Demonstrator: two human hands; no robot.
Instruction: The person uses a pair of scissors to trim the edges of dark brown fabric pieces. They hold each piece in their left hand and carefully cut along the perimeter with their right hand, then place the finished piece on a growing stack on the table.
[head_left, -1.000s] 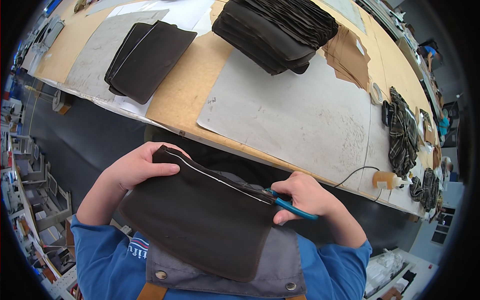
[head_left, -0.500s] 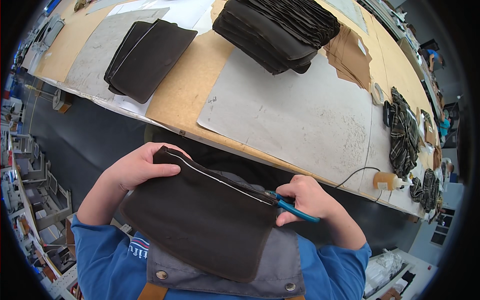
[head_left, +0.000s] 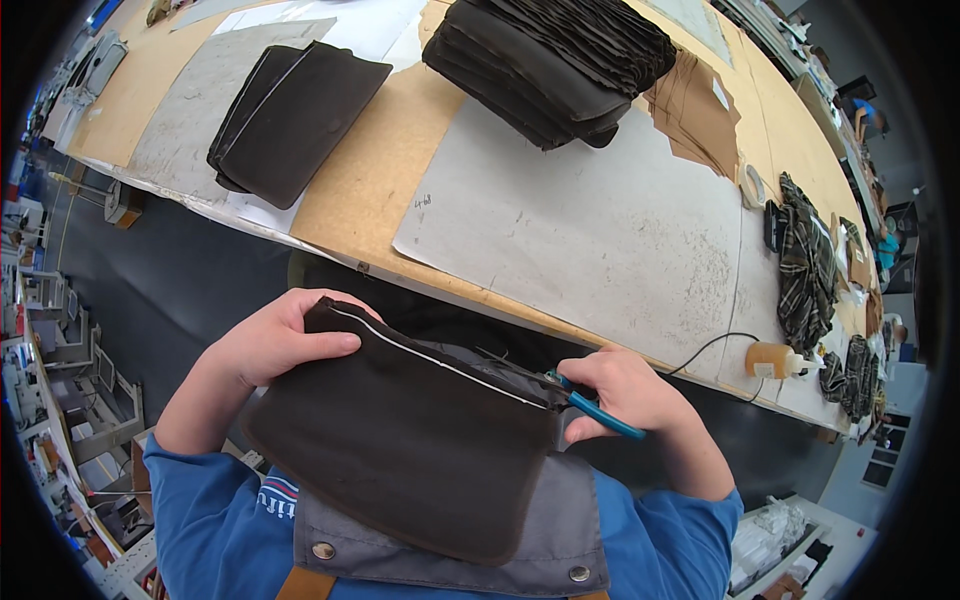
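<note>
A dark brown flat pouch [head_left: 400,440] with a white strip along its upper edge hangs in front of my apron. My left hand [head_left: 310,335] grips its upper left corner, thumb on the front face, other fingers behind. In my right hand [head_left: 615,390] is a hand tool with teal handles [head_left: 605,415], which looks like pliers. Its dark head is at the pouch's upper right corner; the jaws are hard to make out against the dark fabric. Along the top, the pouch's edge gapes somewhat, showing grey behind the white strip.
Ahead stands a work table [head_left: 400,130]. On it lie a tall stack of dark pouches [head_left: 550,70], a smaller pile [head_left: 300,120], grey sheets [head_left: 580,230] and brown paper [head_left: 695,110]. At the right are a tape roll [head_left: 752,187], plaid cloth [head_left: 805,260] and an amber bottle [head_left: 775,361].
My right hand and the tool have shifted slightly right, and the tool's head has drawn back from the pouch's top edge. That edge gapes wider. My left hand keeps its grip.
</note>
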